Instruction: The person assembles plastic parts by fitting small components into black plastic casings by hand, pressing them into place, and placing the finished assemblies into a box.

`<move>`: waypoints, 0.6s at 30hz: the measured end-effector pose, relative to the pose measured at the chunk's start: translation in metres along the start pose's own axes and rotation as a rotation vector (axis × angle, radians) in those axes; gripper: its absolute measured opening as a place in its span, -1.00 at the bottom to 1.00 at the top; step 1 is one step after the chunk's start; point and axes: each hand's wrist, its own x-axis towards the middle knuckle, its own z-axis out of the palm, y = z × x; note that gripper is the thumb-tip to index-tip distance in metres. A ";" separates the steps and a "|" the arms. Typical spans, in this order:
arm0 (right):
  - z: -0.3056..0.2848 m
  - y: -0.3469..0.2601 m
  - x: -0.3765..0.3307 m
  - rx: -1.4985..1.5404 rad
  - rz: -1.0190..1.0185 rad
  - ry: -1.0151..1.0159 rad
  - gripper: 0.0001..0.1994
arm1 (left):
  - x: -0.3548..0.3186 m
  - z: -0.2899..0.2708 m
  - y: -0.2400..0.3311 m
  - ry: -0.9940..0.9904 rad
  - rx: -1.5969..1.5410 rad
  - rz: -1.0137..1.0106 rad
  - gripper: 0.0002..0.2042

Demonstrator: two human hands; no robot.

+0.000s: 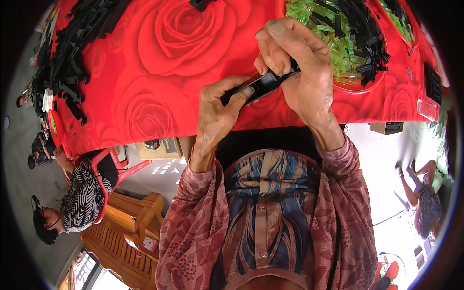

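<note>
My left hand (220, 108) grips a long, hollow black plastic casing (265, 87), with its thumb laid across the open side. The casing slants up to the right above the near edge of the table. At its far right end is my right hand (307, 67), fingers curled and thumb bent over them. The lower part of this hand touches the casing's end. Whatever its fingertips may pinch is hidden. Beside the right hand lies a round tray (360, 90) heaped with clear yellow-green plastic pieces (345, 48) and black plastic parts (372, 60).
A red rose-patterned cloth (159, 63) covers the table. Long black parts (67, 53) are piled at the left, and another black piece (200, 4) lies at the far edge. A seated person (79, 203) is at the left, near a wooden bench (128, 227); another person (425, 203) is at the right.
</note>
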 end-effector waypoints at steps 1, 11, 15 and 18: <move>-0.001 0.001 0.001 0.001 0.000 0.002 -0.82 | -0.001 0.001 -0.003 0.037 0.034 0.012 -0.85; 0.003 -0.001 -0.006 0.007 -0.048 0.038 -0.80 | 0.001 0.009 0.007 0.081 0.365 0.186 -0.82; -0.003 0.001 -0.003 0.043 -0.042 -0.014 -0.80 | 0.005 0.008 0.002 0.053 0.274 0.169 -0.85; -0.003 -0.001 -0.006 0.060 -0.032 -0.037 -0.80 | 0.000 0.009 0.005 0.070 0.222 0.093 -0.85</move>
